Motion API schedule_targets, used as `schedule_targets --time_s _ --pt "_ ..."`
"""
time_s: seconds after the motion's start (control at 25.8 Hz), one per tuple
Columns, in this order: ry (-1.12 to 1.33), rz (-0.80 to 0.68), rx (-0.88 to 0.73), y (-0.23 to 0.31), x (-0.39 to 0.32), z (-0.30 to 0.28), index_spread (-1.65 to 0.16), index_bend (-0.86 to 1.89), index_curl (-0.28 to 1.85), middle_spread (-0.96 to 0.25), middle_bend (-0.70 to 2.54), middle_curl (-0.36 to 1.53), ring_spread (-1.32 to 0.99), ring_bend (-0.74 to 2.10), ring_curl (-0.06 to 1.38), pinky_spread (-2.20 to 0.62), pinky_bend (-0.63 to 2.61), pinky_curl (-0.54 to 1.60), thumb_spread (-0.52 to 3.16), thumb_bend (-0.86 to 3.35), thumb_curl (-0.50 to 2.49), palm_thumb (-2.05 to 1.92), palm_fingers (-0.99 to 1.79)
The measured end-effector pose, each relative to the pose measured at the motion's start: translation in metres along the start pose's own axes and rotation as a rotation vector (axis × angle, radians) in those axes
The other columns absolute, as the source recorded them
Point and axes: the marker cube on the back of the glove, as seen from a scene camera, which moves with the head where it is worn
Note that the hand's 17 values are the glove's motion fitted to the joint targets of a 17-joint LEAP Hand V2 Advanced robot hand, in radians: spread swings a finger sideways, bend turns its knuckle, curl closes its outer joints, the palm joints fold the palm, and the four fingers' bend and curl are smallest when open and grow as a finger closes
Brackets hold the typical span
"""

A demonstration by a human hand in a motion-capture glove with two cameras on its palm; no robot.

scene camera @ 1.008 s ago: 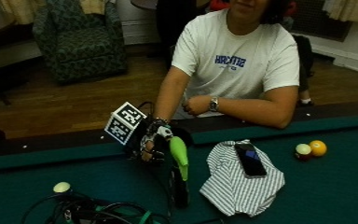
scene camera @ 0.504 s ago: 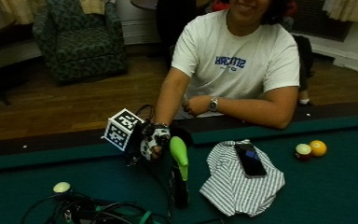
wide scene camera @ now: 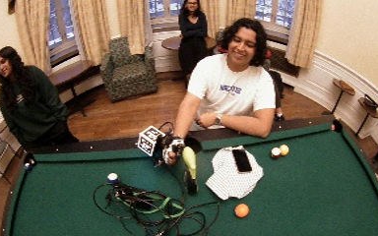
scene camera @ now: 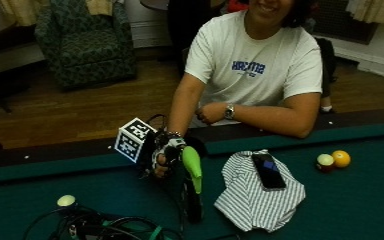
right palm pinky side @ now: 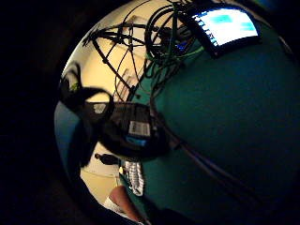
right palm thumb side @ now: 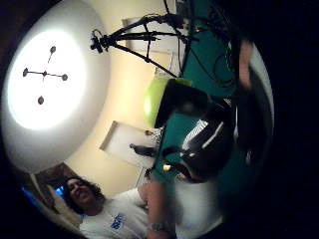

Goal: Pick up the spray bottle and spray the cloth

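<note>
- Green felt worktop (scene camera: 352, 200) carries a lime-green and black plastic spray bottle (scene camera: 192, 182) lying on its side, long axis running from the person toward the near edge, green end nearest the person.
- Gloved right hand (scene camera: 162, 155) rests just beside the bottle's green end; whether its curled fingers grip it cannot be told.
- Striped white cloth (scene camera: 255, 197) lies beside the bottle, a black phone (scene camera: 268, 171) on top.

— Is the outside view dim?
— Yes, murky; the green felt counter (scene camera: 352, 200) reads dark, and the wide view is far brighter.
— And glare?
— The round white ceiling light (right palm thumb side: 47, 84) blows out, and the glowing rectangular screen (right palm pinky side: 227, 23) too. The black-gloved hand (scene camera: 164, 154) looks soft, and the palm views' edges bend.
</note>
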Motion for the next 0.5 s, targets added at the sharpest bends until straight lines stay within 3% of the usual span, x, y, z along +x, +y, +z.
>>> schedule_targets --time_s 0.16,0.23,0.35,0.5 --pt "0.007 0.014 -0.071 -0.002 -0.006 0.016 -0.27 0.58 0.58 -0.22 0.76 0.66 -0.22 0.87 0.58 -0.18 0.73 0.63 0.62 0.01 0.66 0.95 0.76" --pt "0.008 0.02 -0.07 -0.005 -0.007 0.023 -0.29 0.36 0.53 -0.23 0.7 0.63 -0.21 0.9 0.6 -0.16 0.7 0.62 0.72 -0.04 0.63 0.88 0.55" --pt "0.01 0.022 -0.054 -0.012 -0.008 0.03 -0.31 0.15 0.46 -0.23 0.71 0.6 -0.2 0.81 0.54 -0.08 0.62 0.57 0.8 -0.09 0.57 0.76 0.41" --pt "0.011 0.026 -0.06 -0.023 -0.01 0.044 -0.33 0.08 0.37 -0.2 0.59 0.54 -0.18 0.74 0.49 0.02 0.59 0.51 0.83 -0.08 0.52 0.66 0.32"
